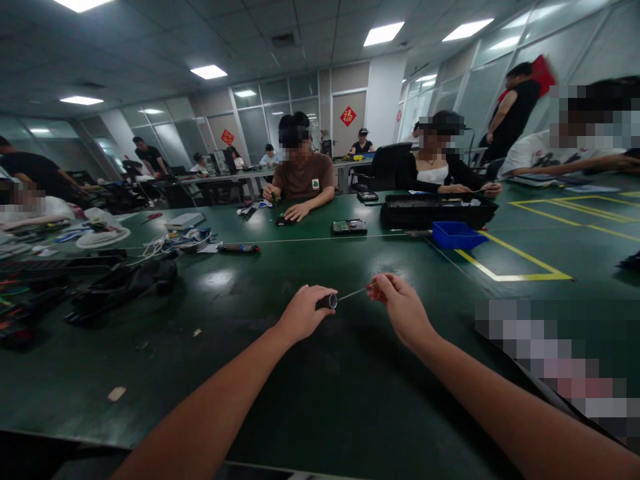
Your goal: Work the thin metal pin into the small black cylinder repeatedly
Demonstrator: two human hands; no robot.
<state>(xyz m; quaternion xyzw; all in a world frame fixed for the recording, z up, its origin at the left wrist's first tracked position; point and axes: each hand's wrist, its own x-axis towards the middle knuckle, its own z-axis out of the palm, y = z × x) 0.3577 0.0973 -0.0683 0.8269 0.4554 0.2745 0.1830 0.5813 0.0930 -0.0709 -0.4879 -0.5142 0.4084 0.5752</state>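
My left hand (301, 312) is closed round a small black cylinder (327, 302) with a pale ring at its end, held above the green tabletop. From the cylinder a thin metallic strand or rod (352, 294) reaches across to my right hand (401, 308). Thumb and fingers of that hand pinch its far end, where a small reddish bit shows between the fingertips. What exactly the strand is, I cannot tell.
Beyond my hands lie a hard drive (349, 227), a blue tray (459, 235) and a long black bin (440, 212). Cables and black parts (125, 283) cover the left side. A co-worker (303, 170) works opposite. Yellow tape (530, 275) marks the right.
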